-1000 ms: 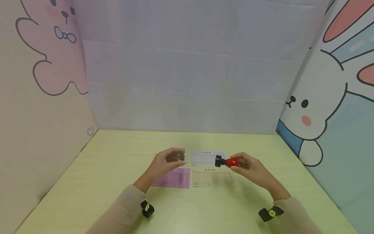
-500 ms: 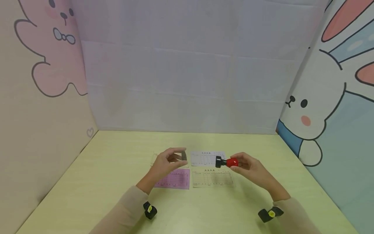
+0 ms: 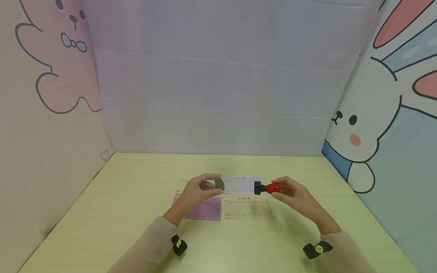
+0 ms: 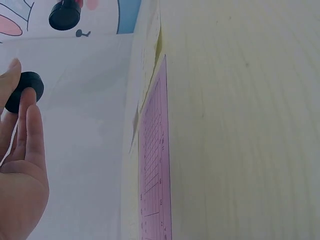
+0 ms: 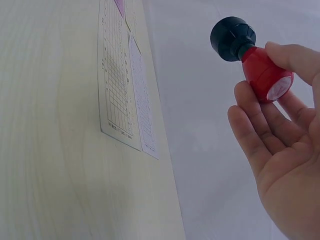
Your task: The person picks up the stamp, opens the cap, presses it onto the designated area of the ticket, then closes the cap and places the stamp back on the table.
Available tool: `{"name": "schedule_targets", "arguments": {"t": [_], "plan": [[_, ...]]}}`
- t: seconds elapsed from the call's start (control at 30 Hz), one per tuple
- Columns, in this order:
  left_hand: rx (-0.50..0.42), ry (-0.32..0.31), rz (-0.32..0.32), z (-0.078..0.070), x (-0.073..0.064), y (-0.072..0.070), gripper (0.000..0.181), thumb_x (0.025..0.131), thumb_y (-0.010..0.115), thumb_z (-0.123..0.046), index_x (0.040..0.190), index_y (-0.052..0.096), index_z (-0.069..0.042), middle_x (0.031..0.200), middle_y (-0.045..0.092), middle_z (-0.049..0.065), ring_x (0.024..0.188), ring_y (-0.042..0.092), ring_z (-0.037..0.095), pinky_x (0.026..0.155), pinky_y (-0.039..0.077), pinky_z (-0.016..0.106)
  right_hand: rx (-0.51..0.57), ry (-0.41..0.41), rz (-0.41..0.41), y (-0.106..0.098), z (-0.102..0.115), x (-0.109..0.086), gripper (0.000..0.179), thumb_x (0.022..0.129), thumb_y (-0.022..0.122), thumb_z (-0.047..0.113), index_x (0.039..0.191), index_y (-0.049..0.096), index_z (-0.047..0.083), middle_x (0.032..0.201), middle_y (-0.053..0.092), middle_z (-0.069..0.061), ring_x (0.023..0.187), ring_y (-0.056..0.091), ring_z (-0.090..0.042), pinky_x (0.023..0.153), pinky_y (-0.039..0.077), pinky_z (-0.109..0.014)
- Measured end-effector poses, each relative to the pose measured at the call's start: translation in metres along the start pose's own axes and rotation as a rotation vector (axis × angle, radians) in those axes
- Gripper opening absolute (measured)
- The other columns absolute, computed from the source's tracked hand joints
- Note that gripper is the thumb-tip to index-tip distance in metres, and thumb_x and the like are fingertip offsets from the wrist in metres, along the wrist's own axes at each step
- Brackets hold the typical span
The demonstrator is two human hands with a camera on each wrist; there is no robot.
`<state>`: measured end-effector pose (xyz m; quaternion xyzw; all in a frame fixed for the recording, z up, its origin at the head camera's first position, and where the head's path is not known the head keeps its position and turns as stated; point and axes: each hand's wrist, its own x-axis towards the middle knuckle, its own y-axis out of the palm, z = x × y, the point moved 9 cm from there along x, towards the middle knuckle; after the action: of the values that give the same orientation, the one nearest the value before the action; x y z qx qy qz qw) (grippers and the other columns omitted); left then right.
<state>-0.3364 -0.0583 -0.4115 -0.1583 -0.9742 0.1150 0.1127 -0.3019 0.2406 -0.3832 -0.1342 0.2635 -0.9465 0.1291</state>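
My left hand [image 3: 199, 193] pinches a small dark round cap [image 3: 220, 184] between thumb and fingers, above the papers. In the left wrist view this black cap [image 4: 32, 82] has thick, short sides. Over to the right, my right hand [image 3: 295, 195] holds a stamp [image 3: 272, 188] by its red, bulb-shaped handle. Its black round head points left, toward the cap, with a gap between the two. The right wrist view shows the stamp [image 5: 262, 72] tilted, thumb on one side and fingers on the other. I cannot see the stamp's face.
Printed slips lie on the pale wood table [image 3: 136, 182]: a purple slip [image 3: 208, 209] and a cream slip [image 3: 247, 207] nearer, a white slip [image 3: 241, 184] and another cream slip [image 3: 182, 184] behind. A white sheet [image 3: 218, 94] rises at the back, with cartoon-printed walls at the sides.
My left hand has moved a little right, and the cap has turned so that more of its round flat side shows. The right hand with the stamp has hardly moved.
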Motion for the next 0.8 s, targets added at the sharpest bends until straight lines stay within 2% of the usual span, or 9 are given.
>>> {"name": "schedule_targets", "arguments": {"t": [0.1,0.27,0.47,0.67,0.8], "plan": [[-0.022,-0.017,0.028,0.002,0.001,0.006,0.053,0.083,0.084,-0.031,0.132,0.067,-0.021,0.098,0.075,0.003,0.092,0.071,0.020,0.080,0.058,0.039,-0.004,-0.010,-0.012,-0.002,0.001,0.000,0.040,0.095,0.071,0.018,0.130,0.057,0.005,0.115,0.065,-0.013,0.099,0.066,-0.025,0.085,0.054,-0.022],[-0.007,-0.038,0.051,0.004,0.004,0.017,0.054,0.083,0.084,-0.034,0.132,0.067,-0.020,0.099,0.075,0.003,0.095,0.071,0.018,0.079,0.057,0.035,-0.017,-0.022,-0.029,-0.005,0.003,0.001,0.040,0.095,0.072,0.016,0.130,0.057,0.005,0.113,0.065,-0.013,0.099,0.066,-0.026,0.085,0.054,-0.022],[0.025,-0.042,0.060,0.001,0.009,0.032,0.055,0.082,0.084,-0.038,0.132,0.067,-0.021,0.115,0.071,0.001,0.099,0.070,0.017,0.082,0.058,0.037,-0.062,-0.010,-0.054,-0.010,0.000,0.000,0.041,0.095,0.072,0.019,0.132,0.058,0.007,0.112,0.064,-0.012,0.099,0.065,-0.026,0.082,0.055,-0.023],[0.087,-0.069,0.063,0.000,0.018,0.054,0.053,0.082,0.082,-0.044,0.130,0.068,-0.026,0.118,0.070,-0.001,0.098,0.069,0.014,0.083,0.057,0.038,-0.114,0.006,-0.095,-0.021,-0.003,-0.004,0.045,0.096,0.071,0.022,0.136,0.057,0.009,0.114,0.063,-0.011,0.101,0.066,-0.027,0.081,0.055,-0.023],[0.137,-0.058,0.085,-0.005,0.025,0.072,0.052,0.083,0.081,-0.046,0.130,0.068,-0.028,0.122,0.066,-0.004,0.099,0.065,0.010,0.083,0.056,0.036,-0.135,0.036,-0.120,-0.030,-0.005,-0.009,0.046,0.097,0.069,0.024,0.138,0.055,0.010,0.114,0.063,-0.011,0.102,0.065,-0.028,0.080,0.054,-0.023]]}}
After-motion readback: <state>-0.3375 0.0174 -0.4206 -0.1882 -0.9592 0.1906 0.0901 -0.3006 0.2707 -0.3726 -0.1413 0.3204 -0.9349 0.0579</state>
